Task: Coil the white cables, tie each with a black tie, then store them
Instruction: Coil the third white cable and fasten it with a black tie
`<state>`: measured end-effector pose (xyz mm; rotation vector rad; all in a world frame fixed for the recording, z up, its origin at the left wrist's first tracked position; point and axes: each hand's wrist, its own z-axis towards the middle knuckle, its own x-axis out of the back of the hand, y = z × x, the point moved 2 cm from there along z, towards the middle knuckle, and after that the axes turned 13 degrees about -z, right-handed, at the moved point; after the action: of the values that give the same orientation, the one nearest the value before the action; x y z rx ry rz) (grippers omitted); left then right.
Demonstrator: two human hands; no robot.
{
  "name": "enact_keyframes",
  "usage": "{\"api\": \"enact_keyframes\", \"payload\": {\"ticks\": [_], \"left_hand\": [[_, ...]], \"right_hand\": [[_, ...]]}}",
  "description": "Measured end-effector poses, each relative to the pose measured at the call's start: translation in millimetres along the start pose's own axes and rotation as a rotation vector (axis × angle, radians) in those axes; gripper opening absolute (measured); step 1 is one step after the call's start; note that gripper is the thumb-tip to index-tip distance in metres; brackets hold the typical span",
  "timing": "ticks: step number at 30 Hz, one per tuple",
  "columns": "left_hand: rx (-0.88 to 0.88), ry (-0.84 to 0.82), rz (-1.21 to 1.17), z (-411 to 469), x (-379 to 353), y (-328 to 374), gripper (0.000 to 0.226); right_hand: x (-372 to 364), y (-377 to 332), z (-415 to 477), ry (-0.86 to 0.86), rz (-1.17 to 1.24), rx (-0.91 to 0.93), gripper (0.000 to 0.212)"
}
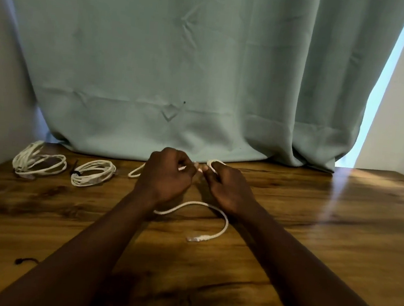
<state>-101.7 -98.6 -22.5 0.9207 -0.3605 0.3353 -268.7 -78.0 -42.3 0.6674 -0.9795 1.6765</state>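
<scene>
Both of my hands hold one loose white cable (223, 223) above the middle of the wooden table (313, 226). My left hand (166, 176) grips a stretch of it with curled fingers. My right hand (227, 188) pinches a small loop of it at the fingertips. The cable's free end with its plug (197, 238) lies on the table near my wrists. Another bit of the cable shows left of my left hand. At the far left lie two coiled white cables: one (39, 160) by the wall, the other (93, 172) bound with a black tie (75, 173).
A loose black tie (25, 260) lies near the table's front left, partly behind my left forearm. A green curtain (179, 75) hangs down to the table's back edge. A wall stands at the left and another at the right.
</scene>
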Motion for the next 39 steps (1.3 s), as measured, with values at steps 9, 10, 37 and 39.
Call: {"api": "enact_keyframes", "payload": {"ticks": [9, 10, 37, 39], "left_hand": [[-0.005, 0.48, -0.091, 15, 38, -26, 0.025], [0.035, 0.413, -0.023, 15, 38, -32, 0.019], [-0.288, -0.126, -0.126, -13, -6, -12, 0.08], [-0.183, -0.218, -0.371, -20, -12, -6, 0.079]], "right_hand": [[15, 0, 3, -0.366, 1.177, -0.201, 0.059], [14, 0, 4, -0.444, 1.302, -0.19, 0.058], [2, 5, 3, -0.228, 1.404, -0.372, 0.058], [3, 5, 3, -0.268, 1.487, -0.361, 0.058]]}}
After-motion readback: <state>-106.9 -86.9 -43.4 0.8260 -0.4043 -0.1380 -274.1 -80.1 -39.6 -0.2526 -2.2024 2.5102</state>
